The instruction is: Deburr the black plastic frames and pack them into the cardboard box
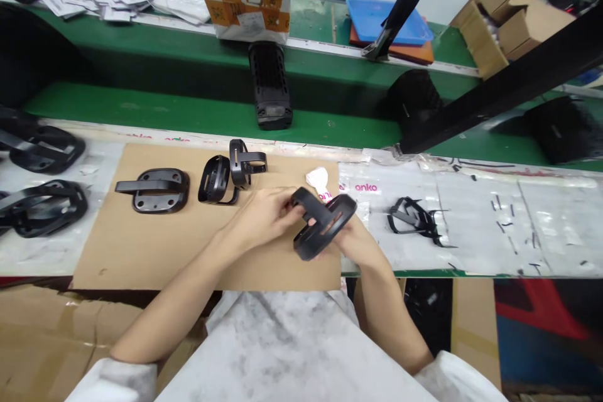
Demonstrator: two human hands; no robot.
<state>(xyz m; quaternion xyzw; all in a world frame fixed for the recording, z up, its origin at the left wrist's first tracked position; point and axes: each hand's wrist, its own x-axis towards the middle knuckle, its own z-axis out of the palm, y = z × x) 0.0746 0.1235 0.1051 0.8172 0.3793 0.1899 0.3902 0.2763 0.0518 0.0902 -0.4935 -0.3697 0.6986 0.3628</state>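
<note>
Both of my hands hold a black moulded plastic part (325, 224), a flat oval frame with slots and a strap-like band. My left hand (264, 217) pinches its left end, and my right hand (354, 240) supports its right end from below. Three similar black parts (155, 191) lie on a brown cardboard sheet (136, 245) to the left of my hands, two of them standing on edge. A crumpled white item (318, 180) lies just beyond the held part.
More black parts (44, 208) lie at the far left. A tangle of thin black pieces (414, 220) and small black bits sit on a plastic sheet (499, 220) to the right. Behind runs a green conveyor belt (141, 103) with another black part (270, 85).
</note>
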